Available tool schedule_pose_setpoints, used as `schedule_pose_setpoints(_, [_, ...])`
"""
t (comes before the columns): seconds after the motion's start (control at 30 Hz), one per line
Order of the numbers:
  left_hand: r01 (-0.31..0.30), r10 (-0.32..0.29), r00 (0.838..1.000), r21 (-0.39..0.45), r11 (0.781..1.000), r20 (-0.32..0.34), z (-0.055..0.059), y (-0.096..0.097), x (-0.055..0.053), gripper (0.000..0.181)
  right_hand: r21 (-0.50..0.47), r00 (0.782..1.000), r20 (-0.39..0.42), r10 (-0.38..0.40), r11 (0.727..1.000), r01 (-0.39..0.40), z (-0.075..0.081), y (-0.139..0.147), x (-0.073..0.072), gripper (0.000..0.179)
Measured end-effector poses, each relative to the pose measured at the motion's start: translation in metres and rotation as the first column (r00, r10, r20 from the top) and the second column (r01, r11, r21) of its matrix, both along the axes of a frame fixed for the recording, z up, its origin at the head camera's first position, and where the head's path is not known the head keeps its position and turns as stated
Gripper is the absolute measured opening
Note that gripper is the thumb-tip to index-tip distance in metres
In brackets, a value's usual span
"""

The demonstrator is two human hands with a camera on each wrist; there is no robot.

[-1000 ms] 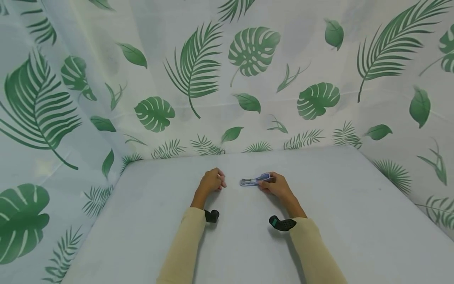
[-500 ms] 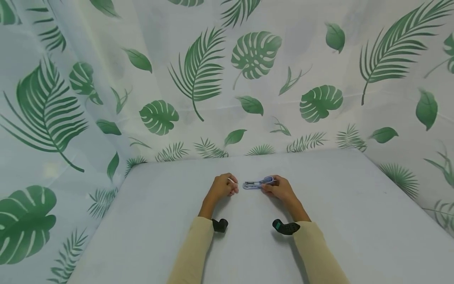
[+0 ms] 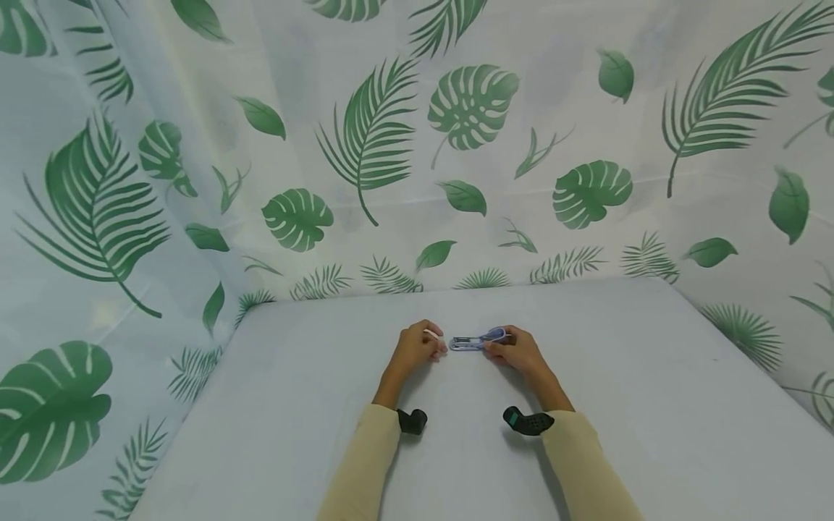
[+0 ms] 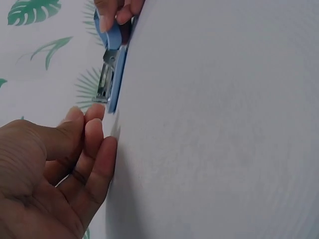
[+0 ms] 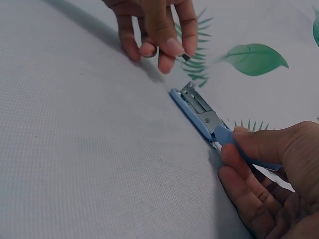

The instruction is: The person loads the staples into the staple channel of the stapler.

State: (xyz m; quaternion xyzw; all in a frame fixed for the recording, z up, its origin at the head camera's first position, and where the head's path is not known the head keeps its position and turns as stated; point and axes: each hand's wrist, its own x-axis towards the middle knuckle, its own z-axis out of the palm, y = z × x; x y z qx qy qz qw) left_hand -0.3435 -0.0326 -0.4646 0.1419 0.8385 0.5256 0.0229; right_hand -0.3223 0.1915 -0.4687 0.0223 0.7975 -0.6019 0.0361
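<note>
The left grip (image 3: 417, 347) has come closer, pinching a small dark bit (image 5: 186, 57), maybe staples, near the open stapler (image 5: 211, 120) that the right grip (image 3: 521, 352) pinches.

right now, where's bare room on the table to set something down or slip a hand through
The white table has wide bare patches left of the left sleeve and right of the right sleeve. A narrower lane runs between the sleeves. It is crowded farther up, where the left hand nearly meets the stapler held in the right hand.
</note>
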Motion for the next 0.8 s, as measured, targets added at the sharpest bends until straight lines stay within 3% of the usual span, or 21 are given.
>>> schedule_pose_setpoints(0.13, [-0.026,0.017,0.998,-0.139,0.99,-0.064,0.001,0.006,0.003,0.009,0.02,1.0,0.025,-0.019,1.0,0.019,-0.003,-0.002,-0.001,0.038])
schedule_pose_setpoints(0.3, [-0.095,0.035,0.98,-0.311,0.946,-0.194,0.003,0.015,0.003,0.012,0.059,0.999,0.022,-0.025,0.998,0.024,-0.004,-0.002,-0.003,0.038])
schedule_pose_setpoints(0.57, [-0.172,0.104,0.974,-0.357,0.918,-0.204,0.001,0.032,0.004,0.013,0.078,1.0,-0.021,0.01,0.997,-0.008,-0.002,0.002,-0.002,0.041])
schedule_pose_setpoints(0.8, [-0.249,0.171,0.962,-0.433,0.866,-0.212,0.002,0.041,0.006,0.013,0.065,1.0,0.003,-0.001,0.998,0.001,-0.006,0.002,-0.005,0.039])
